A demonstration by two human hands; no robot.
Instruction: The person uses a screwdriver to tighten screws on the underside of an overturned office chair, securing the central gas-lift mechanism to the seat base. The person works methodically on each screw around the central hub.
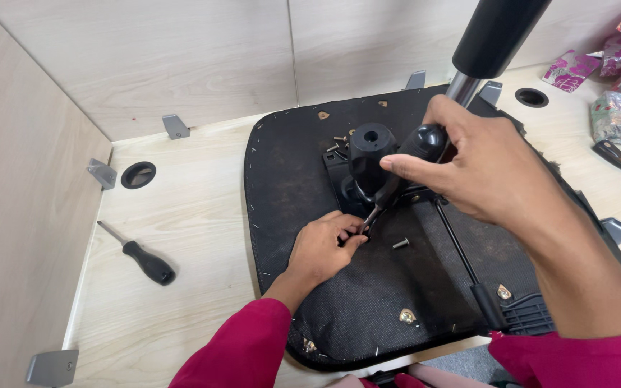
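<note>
A screwdriver [404, 169] is gripped by the right hand [479, 169], its tip set down at the middle of the seat [368, 309]. There a screw is pinched by the left hand [321, 248]. A loose screw [401, 243] lies just right of the tip.

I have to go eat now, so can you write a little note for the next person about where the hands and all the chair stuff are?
Right hand: gripping a black-handled screwdriver, tip down at the metal plate on the upturned chair seat.
Left hand: fingertips pinched at the screwdriver tip, steadying something too small to make out.
Loose screw lies on the seat right of the tip; more small screws near the plate's far edge.
Spare screwdriver lies on the table, left.
Done: cannot tell how many screws are in.
Left: loose screws not yet fitted.
</note>
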